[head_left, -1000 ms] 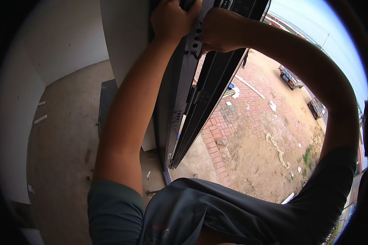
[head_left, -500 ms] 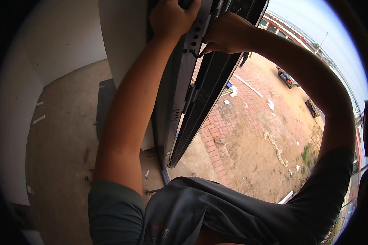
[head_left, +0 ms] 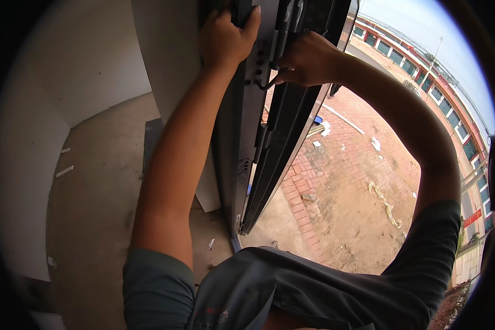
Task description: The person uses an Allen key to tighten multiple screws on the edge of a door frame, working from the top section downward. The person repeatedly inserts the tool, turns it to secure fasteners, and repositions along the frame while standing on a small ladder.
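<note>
Before me stands a tall dark door frame with a row of round holes down its face. Near the top, my left hand grips the frame's left edge, the thumb pointing up along the face; the other fingers are partly hidden. My right hand is closed on a black hex key, whose bent end reaches into one of the lower holes. Beside the frame hangs the black door leaf, joined by a hinge below the hex key. A narrow gap separates leaf and frame.
To the left are a pale wall and a bare indoor floor. A pale panel stands next to the frame. Outside lie red brick paving, dirt with litter and a pale strip; a long low building is beyond.
The whole view has shifted, showing more of the building outside. Both hands sit slightly lower in the picture. The hex key remains at the hole, held by the right hand.
</note>
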A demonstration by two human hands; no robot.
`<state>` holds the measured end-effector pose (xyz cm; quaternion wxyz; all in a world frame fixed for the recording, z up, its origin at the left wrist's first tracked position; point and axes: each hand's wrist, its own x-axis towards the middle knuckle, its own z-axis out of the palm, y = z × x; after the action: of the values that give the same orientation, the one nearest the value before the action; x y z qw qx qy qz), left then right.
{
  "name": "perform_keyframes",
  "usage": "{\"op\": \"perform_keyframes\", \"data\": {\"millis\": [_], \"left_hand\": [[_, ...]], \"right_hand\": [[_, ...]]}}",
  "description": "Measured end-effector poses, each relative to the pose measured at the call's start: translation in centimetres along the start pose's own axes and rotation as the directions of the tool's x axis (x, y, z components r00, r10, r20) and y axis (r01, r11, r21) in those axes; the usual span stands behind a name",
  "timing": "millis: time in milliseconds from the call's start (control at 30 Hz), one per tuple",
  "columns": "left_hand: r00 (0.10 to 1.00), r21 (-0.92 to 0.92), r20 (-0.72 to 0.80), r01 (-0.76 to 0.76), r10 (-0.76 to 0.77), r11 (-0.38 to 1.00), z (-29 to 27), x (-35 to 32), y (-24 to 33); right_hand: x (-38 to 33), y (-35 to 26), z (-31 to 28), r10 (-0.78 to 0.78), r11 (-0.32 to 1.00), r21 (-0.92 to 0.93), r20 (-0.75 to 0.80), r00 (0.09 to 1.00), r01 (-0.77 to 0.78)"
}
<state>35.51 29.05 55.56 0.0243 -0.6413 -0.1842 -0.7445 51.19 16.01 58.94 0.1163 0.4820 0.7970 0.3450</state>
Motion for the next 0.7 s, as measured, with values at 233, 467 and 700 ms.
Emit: {"op": "perform_keyframes", "data": {"millis": [233, 467, 700], "left_hand": [[1.000, -0.015, -0.021, -0.015, 0.014, 1.000, 0.2, 0.0, 0.0], [1.000, 0.052, 0.007, 0.009, -0.010, 0.999, 0.1, 0.0, 0.1], [0.999, -0.066, -0.030, 0.027, -0.029, 0.997, 0.4, -0.1, 0.5]], "right_hand": [[1.3, -0.3, -1.8, -0.093, 0.985, -0.145, 0.041, 0.995, 0.098], [0.4, 0.2, 1.2, -0.108, 0.991, -0.101, -0.190, 0.976, 0.090], [1.0, 0.8, -0.3, -0.211, 0.972, -0.141, -0.191, 0.959, 0.186]]}}
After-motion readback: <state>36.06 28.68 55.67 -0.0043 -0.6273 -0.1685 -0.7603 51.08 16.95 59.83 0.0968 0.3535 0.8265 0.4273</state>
